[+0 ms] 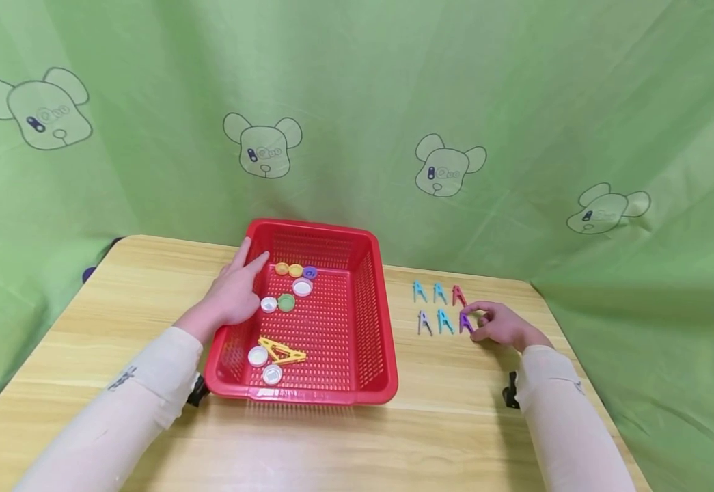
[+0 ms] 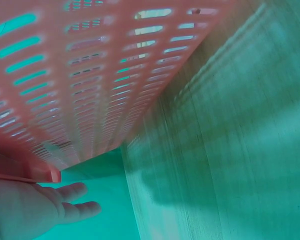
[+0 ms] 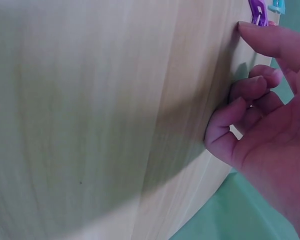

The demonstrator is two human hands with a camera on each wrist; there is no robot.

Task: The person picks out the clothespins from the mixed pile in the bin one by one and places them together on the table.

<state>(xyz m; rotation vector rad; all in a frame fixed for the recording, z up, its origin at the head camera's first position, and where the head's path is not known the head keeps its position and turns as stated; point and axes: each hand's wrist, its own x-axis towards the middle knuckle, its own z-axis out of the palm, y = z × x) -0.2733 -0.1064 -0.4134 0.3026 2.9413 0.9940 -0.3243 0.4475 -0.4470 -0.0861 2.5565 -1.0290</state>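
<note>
My left hand point(image 1: 231, 290) rests over the left rim of a red plastic basket point(image 1: 387, 355), fingers straight and spread. In the left wrist view, its fingers point(image 2: 72, 191) extend past the basket's rim. On the right, my right hand point(image 1: 499, 322) has index finger and thumb at opposite ends of a purple clothespin point(image 1: 466, 322), the other fingers curled. The right wrist view puts the thumb tip right at this clothespin point(image 3: 258, 12); the index finger is mostly hidden there. Beside it lie a teal clothespin point(image 1: 445, 321), a grey-purple clothespin point(image 1: 424, 322) and a red clothespin point(image 1: 458, 295).
Two light blue clothespins, one at the left point(image 1: 419, 291), complete the back row. Inside the basket are a yellow clothespin point(image 1: 281, 351), a green bottle cap point(image 1: 285, 302), a purple cap point(image 1: 310, 272), yellow caps and several white caps. A green curtain point(image 1: 357, 82) hangs behind the wooden table point(image 1: 449, 417).
</note>
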